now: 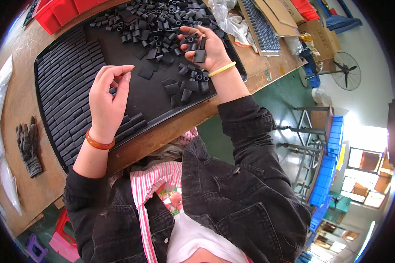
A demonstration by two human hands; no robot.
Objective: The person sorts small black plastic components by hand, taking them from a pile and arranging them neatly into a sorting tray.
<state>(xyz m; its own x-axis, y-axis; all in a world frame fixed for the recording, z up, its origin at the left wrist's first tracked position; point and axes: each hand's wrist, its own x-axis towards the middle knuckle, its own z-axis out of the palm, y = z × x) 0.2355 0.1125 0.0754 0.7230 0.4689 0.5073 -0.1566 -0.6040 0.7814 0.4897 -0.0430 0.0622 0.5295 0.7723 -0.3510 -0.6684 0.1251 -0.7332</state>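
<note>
Just now the right hand point(206, 46) lies palm up over the far side of the black tray point(149, 94), its fingers cupped around a small heap of black tubular pieces point(196, 44), so that grip is curled loosely about them rather than squeezing. The left hand point(107, 98) hovers over the near left part of the tray, thumb and forefinger pressed tip to tip; whether a piece sits between them is too small to tell. Beneath it, neat rows of black pieces point(68, 83) fill the left half of the tray, while a loose pile of the same pieces point(158, 22) covers the far end and a few strays point(186, 90) lie near the right wrist. The likeliest slip, to my eye, is the cupped palm tilting and shedding pieces onto the ordered rows, knocking them askew. A sleeve brushing the rows could do the same. A dark glove point(29, 144) lies on the wooden desk point(35, 188), well left of the tray.
</note>
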